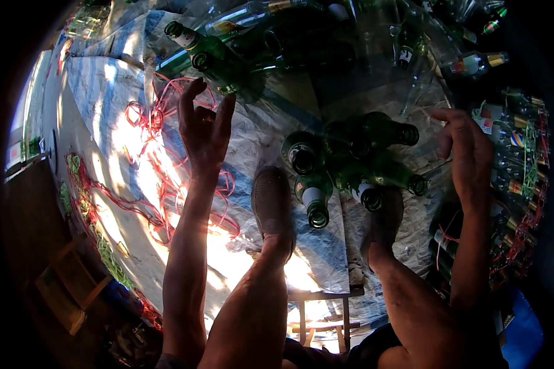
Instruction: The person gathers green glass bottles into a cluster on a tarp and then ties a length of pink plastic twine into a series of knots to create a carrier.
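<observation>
Currently, a cluster of green bottles (348, 154) lies on the pale sheet (243, 138), close in front of the shoes (271, 200). The left hand (204, 132) has its fingers spread, just beside another green bottle (218, 64), grasping nothing. The right hand (468, 147) hangs beside the cluster, fingers loosely bent and apart. Pink string (160, 166) tangles leftward.
</observation>
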A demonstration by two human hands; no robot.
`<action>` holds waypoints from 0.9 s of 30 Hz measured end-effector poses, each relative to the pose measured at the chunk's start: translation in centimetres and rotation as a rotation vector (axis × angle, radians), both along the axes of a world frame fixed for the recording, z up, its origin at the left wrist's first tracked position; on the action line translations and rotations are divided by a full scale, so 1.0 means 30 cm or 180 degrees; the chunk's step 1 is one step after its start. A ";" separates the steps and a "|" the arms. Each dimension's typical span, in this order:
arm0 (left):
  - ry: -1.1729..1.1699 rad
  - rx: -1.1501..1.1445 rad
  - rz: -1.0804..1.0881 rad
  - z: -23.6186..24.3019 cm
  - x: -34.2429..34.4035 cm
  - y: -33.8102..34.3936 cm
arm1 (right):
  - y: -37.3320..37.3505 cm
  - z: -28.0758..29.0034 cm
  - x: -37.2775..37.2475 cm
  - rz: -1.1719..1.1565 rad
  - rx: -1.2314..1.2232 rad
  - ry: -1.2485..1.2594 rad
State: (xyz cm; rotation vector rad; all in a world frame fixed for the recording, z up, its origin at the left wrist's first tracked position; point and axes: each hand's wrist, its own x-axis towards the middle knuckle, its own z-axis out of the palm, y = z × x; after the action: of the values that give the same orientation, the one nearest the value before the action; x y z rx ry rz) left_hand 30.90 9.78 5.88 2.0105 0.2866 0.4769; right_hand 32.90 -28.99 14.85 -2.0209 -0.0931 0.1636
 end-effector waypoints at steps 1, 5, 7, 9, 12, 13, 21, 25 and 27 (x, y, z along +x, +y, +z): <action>-0.0094 0.0026 -0.0056 0.006 0.019 -0.003 | -0.004 -0.002 0.001 0.0001 -0.0012 0.0009; -0.0110 -0.0014 -0.0176 0.011 0.072 -0.002 | -0.008 -0.003 0.008 -0.0063 -0.0038 0.0039; 0.0046 -0.0107 -0.0230 0.023 0.085 0.005 | 0.000 0.004 0.012 -0.0099 -0.0035 0.0085; 0.0114 -0.0220 -0.0336 0.019 0.101 0.014 | 0.014 0.015 0.018 -0.0129 -0.0351 0.0185; -0.0011 -0.0114 -0.0500 0.030 0.113 0.011 | 0.028 0.017 0.027 -0.0156 -0.0319 0.0168; -0.0011 -0.0128 -0.0503 0.038 0.117 0.004 | 0.032 0.020 0.031 -0.0160 -0.0333 0.0168; 0.0027 0.0741 -0.0365 0.087 0.061 -0.081 | 0.063 0.035 0.064 -0.0226 -0.0567 -0.0030; 0.0078 0.0627 -0.0689 0.104 0.044 -0.116 | 0.086 0.046 0.095 0.0064 -0.0489 -0.0423; 0.0110 0.0495 -0.0815 0.111 0.048 -0.138 | 0.112 0.049 0.113 0.0316 -0.0183 -0.0681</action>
State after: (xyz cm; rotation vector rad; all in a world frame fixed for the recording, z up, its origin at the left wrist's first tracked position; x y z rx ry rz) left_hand 32.34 5.64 9.21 2.1713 0.0112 0.3103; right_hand 36.30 -25.65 16.31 -2.0870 -0.3273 0.0122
